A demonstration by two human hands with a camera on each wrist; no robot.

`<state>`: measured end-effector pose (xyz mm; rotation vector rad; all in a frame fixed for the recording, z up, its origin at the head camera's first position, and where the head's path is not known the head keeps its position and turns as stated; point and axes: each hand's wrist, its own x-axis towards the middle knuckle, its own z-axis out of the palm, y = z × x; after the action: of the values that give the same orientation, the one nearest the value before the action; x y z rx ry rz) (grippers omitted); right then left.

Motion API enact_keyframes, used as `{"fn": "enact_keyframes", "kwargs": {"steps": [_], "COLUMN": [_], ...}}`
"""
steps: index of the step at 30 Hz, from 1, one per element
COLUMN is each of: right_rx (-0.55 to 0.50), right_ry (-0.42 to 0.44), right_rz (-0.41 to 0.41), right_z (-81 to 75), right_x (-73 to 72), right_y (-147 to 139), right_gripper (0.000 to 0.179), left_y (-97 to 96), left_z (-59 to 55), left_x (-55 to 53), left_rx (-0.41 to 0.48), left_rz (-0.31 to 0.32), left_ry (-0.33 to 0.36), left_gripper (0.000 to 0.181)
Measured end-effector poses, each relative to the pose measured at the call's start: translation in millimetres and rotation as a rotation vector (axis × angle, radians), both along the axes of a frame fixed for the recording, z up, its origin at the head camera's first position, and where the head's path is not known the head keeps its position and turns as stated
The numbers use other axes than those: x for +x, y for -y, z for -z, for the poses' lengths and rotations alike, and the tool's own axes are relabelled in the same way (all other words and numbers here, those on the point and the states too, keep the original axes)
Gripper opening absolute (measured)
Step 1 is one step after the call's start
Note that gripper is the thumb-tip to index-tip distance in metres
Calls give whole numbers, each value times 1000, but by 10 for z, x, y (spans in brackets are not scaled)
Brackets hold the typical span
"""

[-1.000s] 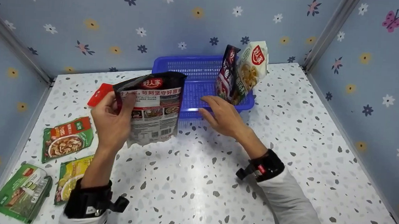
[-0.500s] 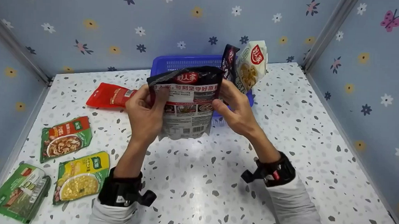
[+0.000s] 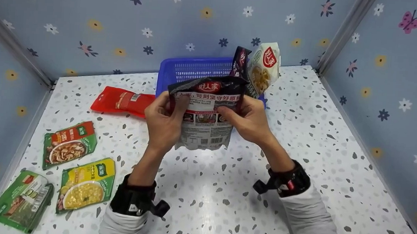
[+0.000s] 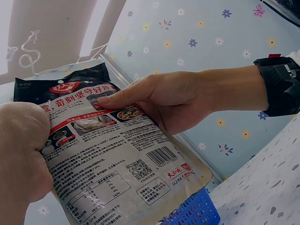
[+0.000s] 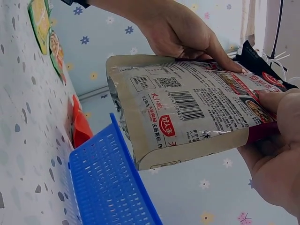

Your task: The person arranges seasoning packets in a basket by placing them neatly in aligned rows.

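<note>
Your L hand (image 3: 163,123) & R hand (image 3: 251,121) now both pinch 1 pouch (image 3: 205,131), L only 1s ago, pouch shifted R, in front of 1 basket (image 3: 197,65), 2 bags (image 3: 263,75) inside, 4 pkts (image 3: 85,189) on table (image 3: 217,204)

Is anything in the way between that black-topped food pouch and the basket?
Nothing visible stands between the black-topped food pouch and the blue basket, though a dark purple pouch and white pouch occupy its right side.
</note>
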<state>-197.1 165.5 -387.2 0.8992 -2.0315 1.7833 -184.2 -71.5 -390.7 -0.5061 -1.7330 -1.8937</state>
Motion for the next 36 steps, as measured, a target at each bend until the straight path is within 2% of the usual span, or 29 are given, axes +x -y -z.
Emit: {"fn": "enact_keyframes", "kwargs": {"steps": [7, 10, 13, 17, 20, 24, 30, 36], "right_rx": [5, 0, -19, -46, -70, -114, -157, -171], "right_ry": [-32, -32, -31, -49, -79, -113, -117, -106], "right_rz": [27, 39, 46, 63, 83, 91, 92, 93], "right_z": [17, 13, 6, -12, -39, -90, -146, -162], "right_x": [-13, -15, -18, -36, -48, -56, -52, -40], "right_y": [-13, -24, -42, -80, -115, -163, -212, -228], "right_gripper": [24, 23, 22, 22, 22, 24, 26, 25], "left_y": [15, 25, 39, 62, 63, 27, -20, -73], "left_z": [20, 26, 33, 88, 153, 250, 388, 462], "left_x": [-4, -5, -6, -30, -64, -96, -84, -54], "left_rx": [-26, -34, -28, -22, -64, -141, -161, -181], "left_rz": [32, 66, 130, 255, 340, 419, 492, 521], "left_ry": [27, 38, 48, 83, 118, 148, 203, 253], "left_gripper": [18, 20, 24, 37, 50, 58, 63, 63]}}
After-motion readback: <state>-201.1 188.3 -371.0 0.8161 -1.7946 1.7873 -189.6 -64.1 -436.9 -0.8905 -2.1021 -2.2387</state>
